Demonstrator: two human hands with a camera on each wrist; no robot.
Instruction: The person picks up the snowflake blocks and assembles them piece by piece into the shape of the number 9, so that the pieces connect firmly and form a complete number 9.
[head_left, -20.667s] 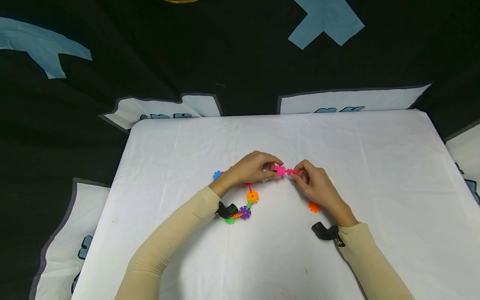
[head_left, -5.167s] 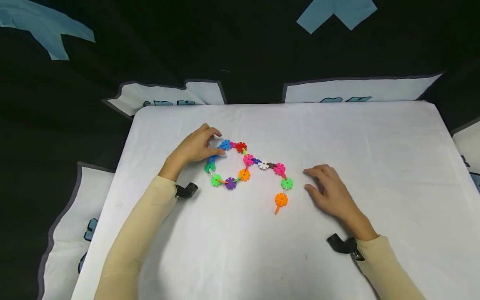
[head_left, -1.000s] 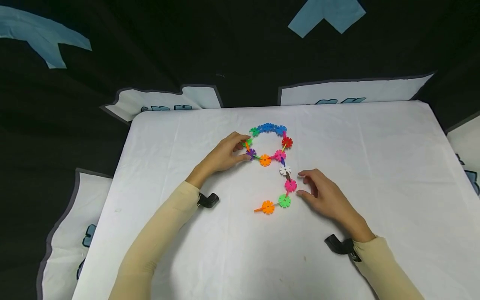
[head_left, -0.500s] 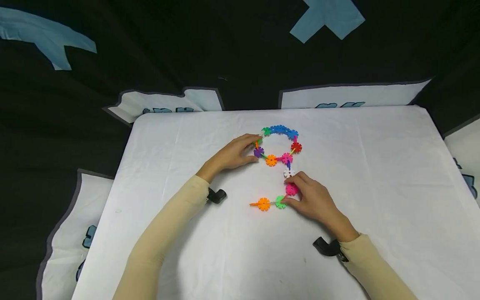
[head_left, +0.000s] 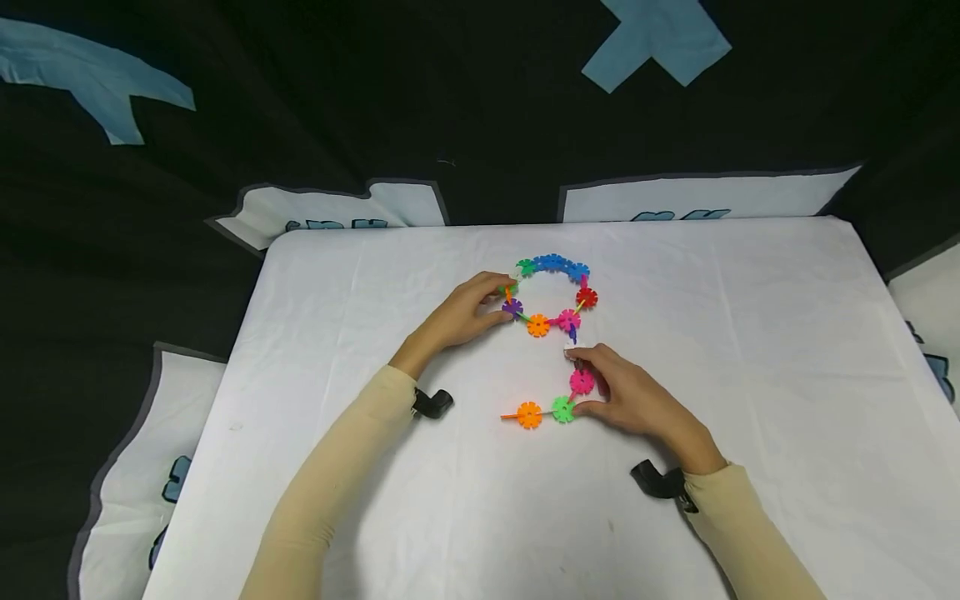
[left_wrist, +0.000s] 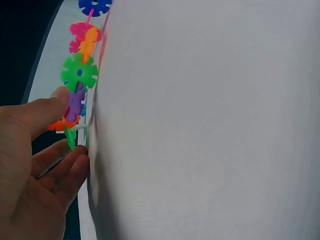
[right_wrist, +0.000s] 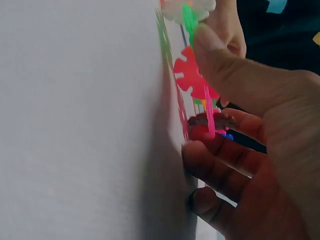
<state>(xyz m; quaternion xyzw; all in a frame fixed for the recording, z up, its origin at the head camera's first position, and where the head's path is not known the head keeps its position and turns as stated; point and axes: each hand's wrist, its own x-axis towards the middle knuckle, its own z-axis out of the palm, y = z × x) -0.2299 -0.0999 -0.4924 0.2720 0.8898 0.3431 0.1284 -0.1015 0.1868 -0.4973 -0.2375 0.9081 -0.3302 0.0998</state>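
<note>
A chain of interlocking flower-shaped plastic discs (head_left: 538, 325) lies on the white table, its upper part a closed ring and its lower part a bent tail. My left hand (head_left: 457, 318) holds the ring's left side, thumb by the purple disc (left_wrist: 75, 102) and fingers at a green disc beyond. Over the tail, my right hand (head_left: 637, 396) grips the chain, thumb at the lower green disc (head_left: 563, 409) and a forefinger on the partly hidden white disc. A pink disc (right_wrist: 190, 75) sits between that thumb and fingers. The tail ends leftward in orange discs (head_left: 529, 415).
White cloth covers the table (head_left: 420, 517). A dark curtain (head_left: 480, 100) with blue and white shapes hangs behind and to the left. Black wrist cameras (head_left: 433, 404) sit on both wrists, over tan sleeves (head_left: 337, 475).
Since 5.2 s ago, the ring has turned and moved right, and the tail now runs down and left. In the last second, my right hand has come left onto the tail, whose end has levelled.
</note>
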